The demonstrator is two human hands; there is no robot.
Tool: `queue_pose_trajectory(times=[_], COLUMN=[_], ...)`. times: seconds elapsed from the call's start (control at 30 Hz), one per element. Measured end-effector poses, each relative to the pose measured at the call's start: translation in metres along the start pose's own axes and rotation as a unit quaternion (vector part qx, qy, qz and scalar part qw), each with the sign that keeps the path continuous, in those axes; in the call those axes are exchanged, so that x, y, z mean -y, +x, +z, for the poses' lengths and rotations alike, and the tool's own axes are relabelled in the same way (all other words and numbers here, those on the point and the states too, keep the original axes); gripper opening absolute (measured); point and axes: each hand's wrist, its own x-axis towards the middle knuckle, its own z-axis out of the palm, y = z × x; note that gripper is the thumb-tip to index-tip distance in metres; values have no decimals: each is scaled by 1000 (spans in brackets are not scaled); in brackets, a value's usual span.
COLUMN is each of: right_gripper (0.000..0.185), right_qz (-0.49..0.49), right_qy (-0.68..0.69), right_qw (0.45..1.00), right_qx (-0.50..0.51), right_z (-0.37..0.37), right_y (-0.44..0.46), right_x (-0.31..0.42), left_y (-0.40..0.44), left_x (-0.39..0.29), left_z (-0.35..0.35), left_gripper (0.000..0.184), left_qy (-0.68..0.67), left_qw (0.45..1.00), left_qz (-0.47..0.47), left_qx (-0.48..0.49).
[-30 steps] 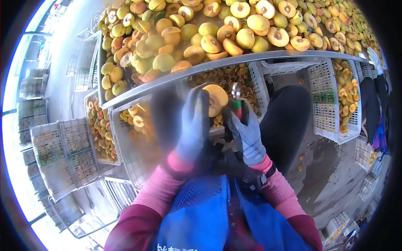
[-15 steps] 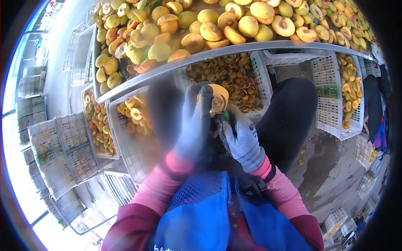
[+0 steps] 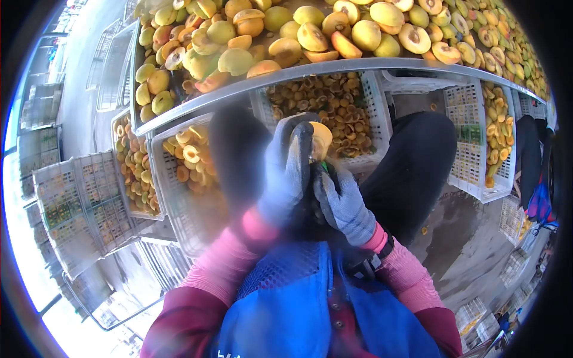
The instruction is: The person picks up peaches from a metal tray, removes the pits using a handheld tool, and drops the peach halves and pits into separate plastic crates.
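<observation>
My left hand point(image 3: 287, 164), in a grey glove with dark fingers, is wrapped round a halved yellow fruit point(image 3: 321, 140) in front of my lap. Just right of it, my right hand point(image 3: 343, 200) is closed round a small tool point(image 3: 324, 166), of which a green part shows; the tool's tip is against or close to the fruit's cut face. Dark glove fingers hide most of the tool. Beyond the hands, a crate point(image 3: 377, 110) under the table edge holds many small brownish fruit pieces.
A metal-edged table point(image 3: 286, 75) heaped with halved fruit point(image 3: 414, 38) runs across the top. Crates of fruit stand at the left point(image 3: 160, 173) and right point(image 3: 468, 140). Stacked crates point(image 3: 80, 206) are at far left. Another person's dark-clad leg point(image 3: 526, 149) shows at far right.
The tool in my right hand has moved from beside the fruit to its cut face. Both hands have drawn together, and the fruit has tilted and turned.
</observation>
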Motion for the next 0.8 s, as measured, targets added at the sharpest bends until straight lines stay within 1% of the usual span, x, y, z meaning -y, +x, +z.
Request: queue_pose_trajectory(times=[0.03, 0.07, 0.1, 0.13, 0.17, 0.2, 0.23, 0.3, 0.33, 0.37, 0.43, 0.5, 0.57, 0.6, 0.7, 0.73, 0.8], right_gripper=[17, 16, 17, 20, 24, 29, 32, 40, 40, 41, 42, 41, 41, 41, 41, 41, 41], right_qz=[61, 143, 203, 271, 313, 347, 337, 310, 295, 283, 255, 253, 248, 243, 242, 244, 219], right_qy=[47, 113, 223, 319, 453, 574, 643, 759, 800, 814, 841, 846, 847, 847, 846, 846, 854], right_qw=[996, 979, 944, 893, 813, 712, 645, 493, 429, 406, 361, 364, 370, 372, 376, 376, 370], right_qx=[37, 86, 131, 164, 189, 209, 238, 291, 298, 303, 311, 298, 291, 291, 289, 288, 293], right_z=[-1, -7, -12, -17, -21, -23, -21, -14, -12, -9, -3, -2, -1, 1, 7, 8, 14], right_y=[1, 2, 5, 7, 9, 11, 10, 11, 12, 11, 11, 10, 9, 8, 9, 9, 7], right_x=[1, 14, 20, 27, 29, 29, 24, 13, 13, 9, -3, -4, -5, -7, -6, -6, -13], left_y=[1, 3, 4, 6, 7, 7, 7, 10, 6, 2, 0, -1, 0, 0, -2, -4, -9], left_x=[2, 4, 6, 8, 5, 2, -1, -1, 9, 21, 31, 32, 28, 27, 33, 31, 43], left_z=[-4, -7, -11, -12, -15, -18, -20, -21, -17, -14, -7, -4, -3, -6, -6, -6, -2], left_gripper=[26, 26, 26, 26, 26, 27, 28, 28, 29, 29, 29, 29, 29, 30, 31, 33, 34], left_qy=[20, 40, 58, 44, 28, 12, -4, -75, -53, -30, -79, -129, -252, -253, -305, -355, -304], left_qw=[999, 997, 994, 994, 995, 995, 994, 987, 992, 992, 994, 986, 943, 942, 913, 889, 942], left_qz=[23, 47, 71, 72, 53, 32, 12, -71, 2, 74, 3, -78, -212, -213, -269, -289, -140], left_qx=[19, 37, 55, 64, 79, 94, 108, 126, 113, 95, 78, 65, 53, 62, 38, 27, 12])
